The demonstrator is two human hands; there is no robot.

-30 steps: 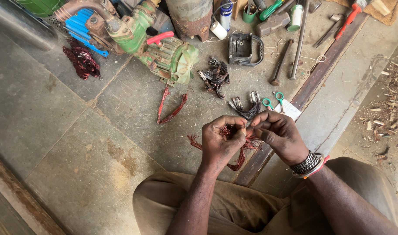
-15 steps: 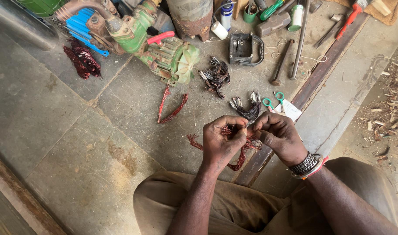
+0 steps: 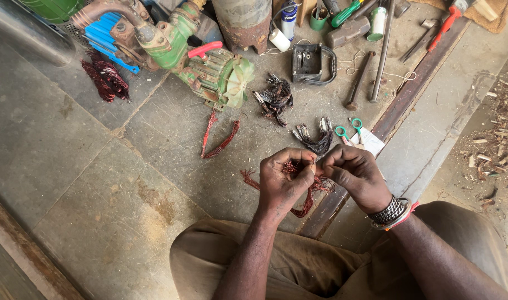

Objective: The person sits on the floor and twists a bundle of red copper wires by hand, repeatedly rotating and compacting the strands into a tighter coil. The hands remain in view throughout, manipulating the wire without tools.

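My left hand [image 3: 283,180] and my right hand [image 3: 354,173] meet over my lap, fingertips pinched together on a reddish copper wire coil [image 3: 305,195]. Strands of it show between my left fingers, and the rest hangs in a loop below both hands. A frayed red end of wire [image 3: 248,178] lies on the floor just left of my left hand. Beaded and metal bracelets [image 3: 392,213] circle my right wrist.
On the stone floor lie a bent red wire loop [image 3: 217,139], two dark wire bundles [image 3: 276,99] [image 3: 314,137], green-handled scissors [image 3: 348,132] and a dark red coil [image 3: 105,79]. A green motor [image 3: 217,72], hammers, rods and bottles crowd the far edge. A metal rail [image 3: 401,105] runs diagonally at right.
My hands have stayed in place, fingers shifting slightly on the copper wire. Nothing else has moved.
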